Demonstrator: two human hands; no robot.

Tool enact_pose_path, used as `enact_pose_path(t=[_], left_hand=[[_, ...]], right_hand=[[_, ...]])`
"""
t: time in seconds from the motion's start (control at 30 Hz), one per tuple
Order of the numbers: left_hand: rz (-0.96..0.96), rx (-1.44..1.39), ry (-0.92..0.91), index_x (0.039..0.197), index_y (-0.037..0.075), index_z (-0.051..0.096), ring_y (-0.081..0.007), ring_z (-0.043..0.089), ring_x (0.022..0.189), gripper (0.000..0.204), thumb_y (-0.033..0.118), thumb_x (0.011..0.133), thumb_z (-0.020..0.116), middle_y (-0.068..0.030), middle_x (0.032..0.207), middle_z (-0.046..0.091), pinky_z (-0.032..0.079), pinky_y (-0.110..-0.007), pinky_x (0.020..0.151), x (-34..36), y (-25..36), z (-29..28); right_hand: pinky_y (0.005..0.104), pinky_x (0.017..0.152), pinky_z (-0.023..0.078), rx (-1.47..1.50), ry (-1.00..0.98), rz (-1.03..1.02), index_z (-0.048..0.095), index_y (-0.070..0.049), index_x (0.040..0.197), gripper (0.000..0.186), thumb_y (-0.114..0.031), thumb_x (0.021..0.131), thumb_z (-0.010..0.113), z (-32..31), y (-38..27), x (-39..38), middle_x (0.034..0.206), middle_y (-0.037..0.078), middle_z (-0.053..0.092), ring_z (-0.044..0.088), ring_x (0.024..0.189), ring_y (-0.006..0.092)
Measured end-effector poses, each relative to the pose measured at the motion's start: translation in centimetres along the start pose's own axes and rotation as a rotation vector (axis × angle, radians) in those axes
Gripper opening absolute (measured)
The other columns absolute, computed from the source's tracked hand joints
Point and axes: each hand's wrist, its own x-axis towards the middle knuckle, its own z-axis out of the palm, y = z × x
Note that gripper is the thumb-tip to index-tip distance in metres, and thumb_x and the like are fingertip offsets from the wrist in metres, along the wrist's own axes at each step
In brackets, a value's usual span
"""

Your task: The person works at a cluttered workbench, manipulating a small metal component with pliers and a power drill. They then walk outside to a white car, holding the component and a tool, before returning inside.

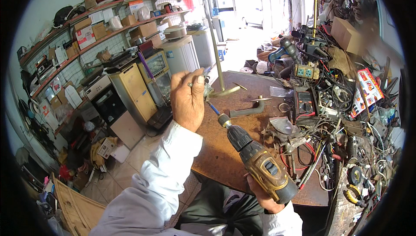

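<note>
My right hand (261, 192) grips a yellow-and-black cordless drill (265, 166) from below, its chuck tilted up and away to the left. A driver bit with a blue sleeve (214, 108) sits in the chuck. My left hand (189, 99) is raised over the bench's left edge, fingers pinched together. Small greyish metal (208, 89) shows beside those fingers, close to the bit's tip; the fingers hide most of it, and I cannot tell whether the bit touches it. Past the bit, a bent grey pipe-like piece (249, 111) lies on the brown bench (216, 153).
Wires, pliers and tools crowd the bench's right side, around a multimeter (304, 102) and a socket box (307, 71). A blue-grey power tool (284, 50) lies farther back. An upright metal pole (218, 58) stands at the far left. Loaded shelves (97, 8) line the left wall.
</note>
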Motion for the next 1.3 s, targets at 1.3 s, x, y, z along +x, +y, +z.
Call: enact_pose_path(t=[1.3], left_hand=[[-0.134, -0.210, -0.167, 0.101, 0.000, 0.073, -0.0228, 0.062, 0.095, 0.019, 0.016, 0.090, 0.070, -0.0108, 0.105, 0.064, 0.050, -0.035, 0.083, -3.2, -5.3, -0.1]], right_hand=[[0.0318, 0.073, 0.055, -0.343, 0.165, -0.219, 0.067, -0.002, 0.109, 0.031, -0.010, 0.081, 0.079, 2.0, -2.0, 1.7, 0.094, 0.008, 0.073, 0.069, 0.083, 0.0172]])
